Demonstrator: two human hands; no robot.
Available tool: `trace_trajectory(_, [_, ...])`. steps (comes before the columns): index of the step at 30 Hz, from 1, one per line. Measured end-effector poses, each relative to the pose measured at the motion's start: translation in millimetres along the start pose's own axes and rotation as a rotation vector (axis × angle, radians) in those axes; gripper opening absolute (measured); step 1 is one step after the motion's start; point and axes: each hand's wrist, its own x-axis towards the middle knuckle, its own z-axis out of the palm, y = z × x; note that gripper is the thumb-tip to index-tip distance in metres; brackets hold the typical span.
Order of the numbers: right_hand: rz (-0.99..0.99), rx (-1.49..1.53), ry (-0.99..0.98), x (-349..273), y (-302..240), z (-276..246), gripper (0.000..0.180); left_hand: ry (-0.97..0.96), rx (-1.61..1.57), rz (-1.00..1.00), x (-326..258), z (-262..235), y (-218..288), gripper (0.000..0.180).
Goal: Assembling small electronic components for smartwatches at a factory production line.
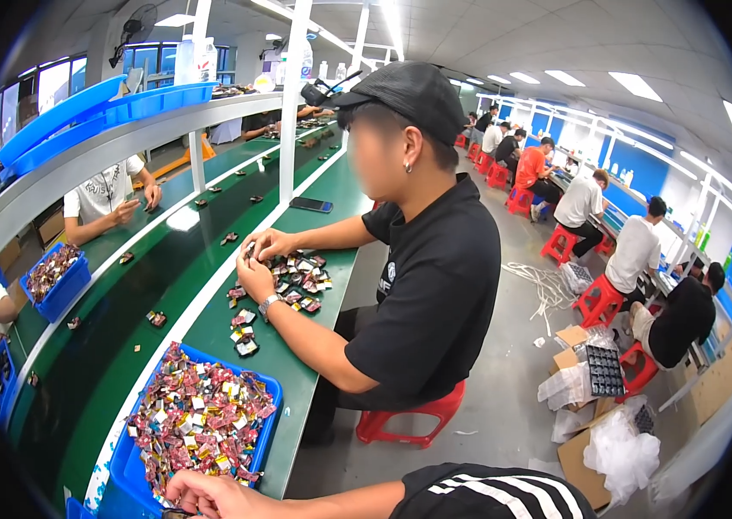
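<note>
At the lower edge my right hand [210, 496] reaches in from the right, out of a black sleeve with white stripes. Its fingers are curled together over a small dark item, only partly in view and too cut off to name. Just beyond the hand stands a blue bin [276, 400], heaped with small electronic pieces [197, 411] in pink, yellow and white. My hand overlaps the bin's near rim; whether it touches the pieces I cannot tell. My left hand is out of the picture.
A co-worker in black on a red stool [409, 424] handles small pieces beside a loose pile [301, 281]. A phone [310, 205] lies farther along the bench. Pieces are scattered on the green belt [124, 333]. Across it stands another filled blue bin [73, 284].
</note>
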Motion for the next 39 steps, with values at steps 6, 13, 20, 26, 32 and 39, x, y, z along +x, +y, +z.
trace_trajectory(6, [0.027,-0.109,0.045,-2.6,7.8,-16.1,0.031,-0.048,-0.026,0.215,-7.1,28.5,53.7,0.015])
trace_trajectory(13, [0.01,-0.157,-0.081,20.2,5.7,-10.9,0.03,-0.086,0.188,0.439,-13.2,7.6,42.9,0.018])
trace_trajectory(20, [0.114,-0.337,-0.395,114.2,7.7,23.5,0.032,-0.061,0.474,0.806,-26.2,-12.6,66.0,0.032])
trace_trajectory(26, [0.272,-0.573,-0.348,252.8,71.4,62.3,0.036,-0.288,0.066,1.159,-52.5,-79.1,176.6,0.001])
trace_trajectory(32, [0.514,-0.653,-0.398,300.5,128.1,113.8,0.03,0.324,0.174,0.905,-112.8,-83.1,210.8,0.018])
trace_trajectory(39, [0.496,-0.95,-0.584,303.3,115.3,107.3,0.03,0.094,0.203,0.959,-81.4,-132.4,185.2,0.007])
